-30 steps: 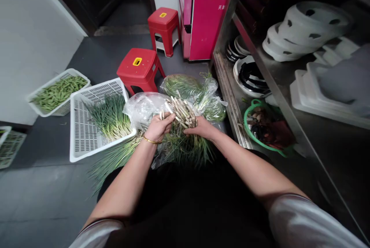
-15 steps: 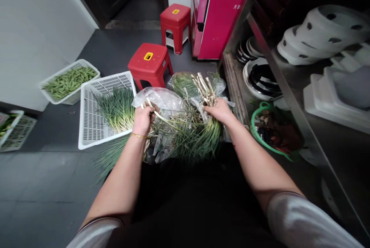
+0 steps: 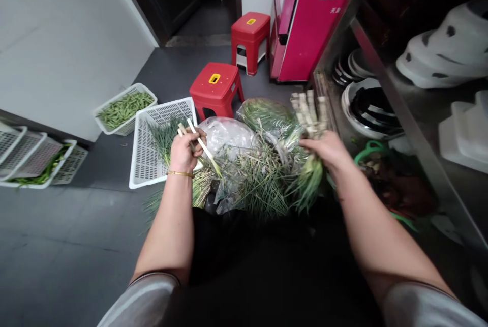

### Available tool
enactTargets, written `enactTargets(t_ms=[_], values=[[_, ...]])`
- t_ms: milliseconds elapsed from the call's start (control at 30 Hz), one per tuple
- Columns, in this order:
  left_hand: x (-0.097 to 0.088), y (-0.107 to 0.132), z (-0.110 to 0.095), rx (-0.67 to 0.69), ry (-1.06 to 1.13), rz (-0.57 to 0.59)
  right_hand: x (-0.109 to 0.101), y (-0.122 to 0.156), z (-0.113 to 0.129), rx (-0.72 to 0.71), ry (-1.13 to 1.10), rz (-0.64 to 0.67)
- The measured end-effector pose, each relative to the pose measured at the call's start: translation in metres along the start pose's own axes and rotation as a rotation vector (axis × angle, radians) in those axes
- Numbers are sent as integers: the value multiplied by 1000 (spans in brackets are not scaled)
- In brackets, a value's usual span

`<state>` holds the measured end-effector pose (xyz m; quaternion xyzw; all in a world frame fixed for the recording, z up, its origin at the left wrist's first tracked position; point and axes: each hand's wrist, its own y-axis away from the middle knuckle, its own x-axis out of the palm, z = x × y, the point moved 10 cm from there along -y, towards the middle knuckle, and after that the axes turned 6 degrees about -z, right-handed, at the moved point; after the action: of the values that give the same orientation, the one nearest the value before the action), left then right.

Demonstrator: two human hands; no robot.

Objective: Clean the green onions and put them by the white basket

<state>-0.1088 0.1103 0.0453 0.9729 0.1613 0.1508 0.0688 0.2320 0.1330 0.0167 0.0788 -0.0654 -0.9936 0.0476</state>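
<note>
My left hand (image 3: 186, 150) is closed on a few pale-stemmed scallions (image 3: 207, 151), their white ends pointing up. On the right, my right hand (image 3: 324, 150) grips a thick bunch of scallions (image 3: 310, 113), roots up and green leaves hanging below the fist. Between the hands lies a heap of scallion leaves and dry trimmings (image 3: 259, 179) on clear plastic. Behind it sits a clear plastic bag (image 3: 226, 136), beside a bagged bundle of greens (image 3: 267, 113). Left of my left hand, a white basket (image 3: 142, 159) holds more scallions (image 3: 163, 136), partly hidden by the hand.
Two red stools (image 3: 215, 88) stand ahead, near a pink fridge (image 3: 312, 37). A basket of green beans (image 3: 125, 110) is at the left, with stacked white baskets (image 3: 36, 156) farther left. A metal shelf (image 3: 389, 70) with dishes and a green-rimmed basket (image 3: 371, 148) borders the right.
The view has swung left. My right hand has moved right with its bunch, away from the heap. The scallions in my left hand now stick out higher above the fingers.
</note>
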Motion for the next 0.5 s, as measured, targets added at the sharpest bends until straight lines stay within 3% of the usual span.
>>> enactTargets(t_ms=[133, 233, 300, 500], values=[[43, 9, 28, -99, -40, 116, 80, 13, -11, 104, -175, 77], [61, 15, 43, -134, -71, 155, 131, 18, -13, 101, -318, 187], [68, 17, 48, -131, -89, 168, 144, 18, -17, 90, -301, 213], [71, 20, 54, -71, -157, 208, 141, 15, -18, -20, -114, 243]])
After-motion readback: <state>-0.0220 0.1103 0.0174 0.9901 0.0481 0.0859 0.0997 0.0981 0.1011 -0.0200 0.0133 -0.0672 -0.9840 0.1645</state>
